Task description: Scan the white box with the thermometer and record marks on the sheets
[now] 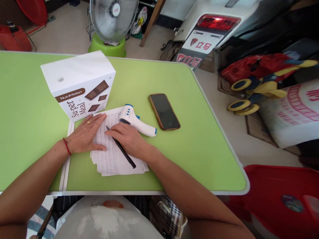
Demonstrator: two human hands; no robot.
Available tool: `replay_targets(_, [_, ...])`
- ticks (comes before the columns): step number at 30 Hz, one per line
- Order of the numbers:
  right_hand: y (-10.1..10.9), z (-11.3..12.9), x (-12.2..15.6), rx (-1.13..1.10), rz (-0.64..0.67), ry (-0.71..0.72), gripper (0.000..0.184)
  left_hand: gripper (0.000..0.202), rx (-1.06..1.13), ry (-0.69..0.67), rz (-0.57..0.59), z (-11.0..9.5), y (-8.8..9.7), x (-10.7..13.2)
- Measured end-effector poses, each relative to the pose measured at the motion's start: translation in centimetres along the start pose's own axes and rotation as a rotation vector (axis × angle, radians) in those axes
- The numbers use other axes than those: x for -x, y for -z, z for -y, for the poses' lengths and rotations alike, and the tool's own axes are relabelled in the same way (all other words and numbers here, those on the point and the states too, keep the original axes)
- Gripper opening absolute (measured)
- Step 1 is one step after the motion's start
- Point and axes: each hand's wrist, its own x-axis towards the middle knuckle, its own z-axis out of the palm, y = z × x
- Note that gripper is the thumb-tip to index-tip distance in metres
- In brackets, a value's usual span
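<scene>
A stack of paper sheets (107,162) covered in rows of handwriting lies on the green table. My left hand (86,134) rests flat on its left side, fingers stretched out and thumb apart. In my right hand (128,137) is a black pen (124,153), its tip pointing up and left onto the top sheet. Just beyond the right hand, a white and blue infrared thermometer (137,122) lies on the upper edge of the papers. Behind the left hand stands a white NutriMotion box (82,84), close to the fingers.
A smartphone (164,112) in a brown case lies right of the thermometer. The green folding table (199,149) has a metal rim and a seam. Beyond it are a fan (113,16) on a green stool and a white scooter (199,30). A red chair (279,192) stands at right.
</scene>
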Motion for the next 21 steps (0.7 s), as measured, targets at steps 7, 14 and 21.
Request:
replay_targets(7, [0.7, 1.7, -0.3, 0.112, 0.206, 0.163, 0.026, 0.114, -0.034, -0.007, -0.001, -0.1, 0.1, 0.1])
replay_targets(14, [1.1, 1.3, -0.2, 0.144, 0.136, 0.140, 0.027, 0.107, -0.117, -0.140, -0.214, -0.6, 1.1, 0.0])
replay_targets(21, [3.1, -0.5, -0.3, 0.373, 0.121, -0.591, 0.056, 0.090, -0.394, -0.028, -1.153, 0.2, 3.3, 0.8])
